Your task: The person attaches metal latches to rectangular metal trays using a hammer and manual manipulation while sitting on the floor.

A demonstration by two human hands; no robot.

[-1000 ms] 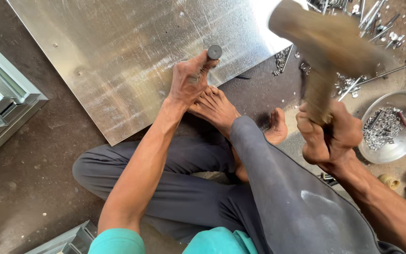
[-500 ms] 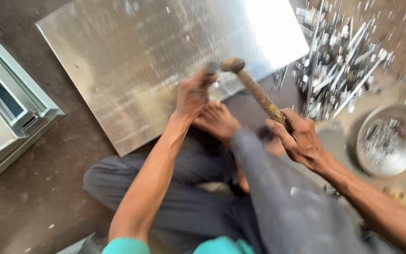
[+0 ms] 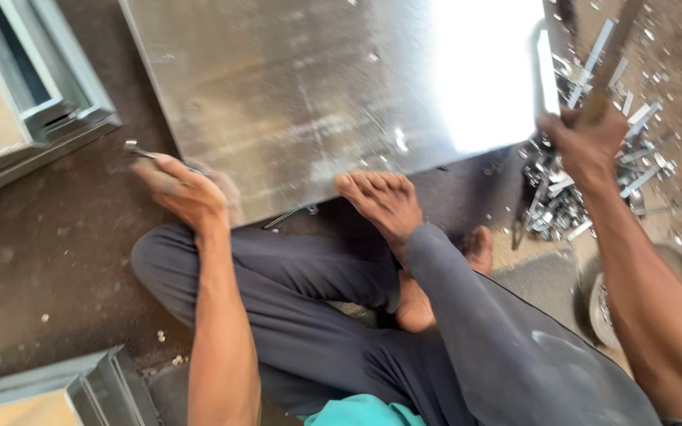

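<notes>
A large shiny metal sheet point(image 3: 317, 87) lies on the dark floor in front of me. My left hand point(image 3: 183, 193) is at the sheet's near left corner, closed around a thin metal punch point(image 3: 140, 150) whose tip sticks out to the left. My right hand point(image 3: 590, 146) is raised at the right, gripping the wooden handle of a hammer point(image 3: 613, 55); the head is out of frame. My bare foot point(image 3: 380, 201) rests against the sheet's near edge.
A heap of metal strips and bits point(image 3: 586, 181) lies to the right of the sheet. Folded grey metal frames point(image 3: 33, 102) sit at upper left, another point(image 3: 65, 390) at lower left. A round metal bowl point(image 3: 597, 304) is partly hidden behind my right arm.
My left hand has slid left along the sheet's edge to its corner. The hammer, down on the punch half a second ago, has swung up and to the right.
</notes>
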